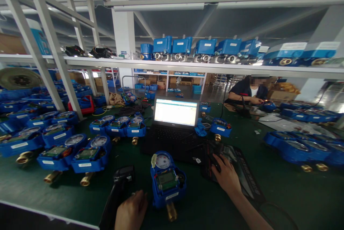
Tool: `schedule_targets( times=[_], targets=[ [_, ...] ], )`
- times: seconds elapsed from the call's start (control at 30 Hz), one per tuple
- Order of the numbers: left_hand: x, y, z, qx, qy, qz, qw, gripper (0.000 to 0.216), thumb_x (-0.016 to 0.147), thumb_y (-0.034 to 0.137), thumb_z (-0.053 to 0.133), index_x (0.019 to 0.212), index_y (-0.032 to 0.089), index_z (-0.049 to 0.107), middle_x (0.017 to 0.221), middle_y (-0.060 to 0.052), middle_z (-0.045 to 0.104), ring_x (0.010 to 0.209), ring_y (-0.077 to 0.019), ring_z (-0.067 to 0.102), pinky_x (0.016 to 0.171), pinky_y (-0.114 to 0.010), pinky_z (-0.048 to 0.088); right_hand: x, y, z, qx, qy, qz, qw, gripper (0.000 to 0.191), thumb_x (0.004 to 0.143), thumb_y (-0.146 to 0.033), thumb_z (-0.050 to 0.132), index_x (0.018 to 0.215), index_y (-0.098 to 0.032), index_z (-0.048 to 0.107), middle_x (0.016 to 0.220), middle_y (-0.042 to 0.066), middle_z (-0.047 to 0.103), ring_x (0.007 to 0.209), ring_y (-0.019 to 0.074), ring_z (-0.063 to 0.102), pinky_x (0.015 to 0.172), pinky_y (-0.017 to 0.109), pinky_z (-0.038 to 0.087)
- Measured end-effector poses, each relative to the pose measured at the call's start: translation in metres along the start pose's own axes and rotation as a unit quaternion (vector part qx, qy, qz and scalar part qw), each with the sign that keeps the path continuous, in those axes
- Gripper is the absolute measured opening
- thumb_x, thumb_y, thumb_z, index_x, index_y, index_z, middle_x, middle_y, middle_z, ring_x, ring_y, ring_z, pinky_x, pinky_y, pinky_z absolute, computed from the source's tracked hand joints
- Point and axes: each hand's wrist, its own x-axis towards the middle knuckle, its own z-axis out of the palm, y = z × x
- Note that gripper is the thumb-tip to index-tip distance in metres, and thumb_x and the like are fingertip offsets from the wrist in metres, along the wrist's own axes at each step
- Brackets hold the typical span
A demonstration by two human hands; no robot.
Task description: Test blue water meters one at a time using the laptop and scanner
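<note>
My left hand [131,211] is closed round the handle of a black barcode scanner [119,187], whose head points away from me beside a blue water meter [167,181] with a brass fitting at its near end. My right hand [225,174] rests on a black mouse [216,162] on a dark mouse pad [242,176], fingers curved over it. An open black laptop [174,122] with a bright screen stands just beyond the meter.
Several blue water meters [75,153] lie in rows on the green table [282,194] at left and right. A shelf [188,66] above carries more blue units. A person [248,92] works seated at the far right. White frame struts [53,54] rise at left.
</note>
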Motion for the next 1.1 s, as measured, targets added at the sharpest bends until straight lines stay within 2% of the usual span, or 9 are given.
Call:
schedule_targets(
  times=[0.43,0.73,1.1],
  targets=[
    [0.0005,-0.0005,0.0003,0.003,0.004,0.003,1.0,0.028,0.091,0.027,0.044,0.066,0.021,0.058,0.057,0.002,0.065,0.051,-0.0123,0.064,0.048,-0.02,0.041,-0.0006,-0.0001,0.0001,0.01,0.004,0.0,1.0,0.047,0.089,-0.035,0.038,0.129,-0.017,0.054,0.131,0.015,0.048,0.111,0.0322,0.052,0.094,0.047,0.046],
    [-0.0015,-0.0021,0.0016,0.006,0.004,0.009,1.0,0.028,0.092,0.028,0.043,0.069,0.021,0.059,0.062,0.002,0.067,0.056,-0.0126,0.066,0.052,-0.02,0.043,-0.001,0.0022,0.0014,0.005,0.001,0.01,1.0,0.046,0.088,-0.036,0.039,0.128,-0.02,0.054,0.132,0.012,0.048,0.109,0.0318,0.054,0.092,0.048,0.048],
    [-0.0007,-0.0035,0.0027,0.007,0.006,0.01,1.0,0.026,0.09,0.026,0.046,0.068,0.021,0.058,0.058,0.003,0.065,0.051,-0.0122,0.065,0.048,-0.019,0.042,-0.0014,-0.0011,-0.0032,0.009,-0.016,0.011,1.0,0.05,0.09,-0.037,0.035,0.133,-0.018,0.05,0.135,0.015,0.045,0.115,0.0327,0.052,0.093,0.048,0.048]
  ],
)
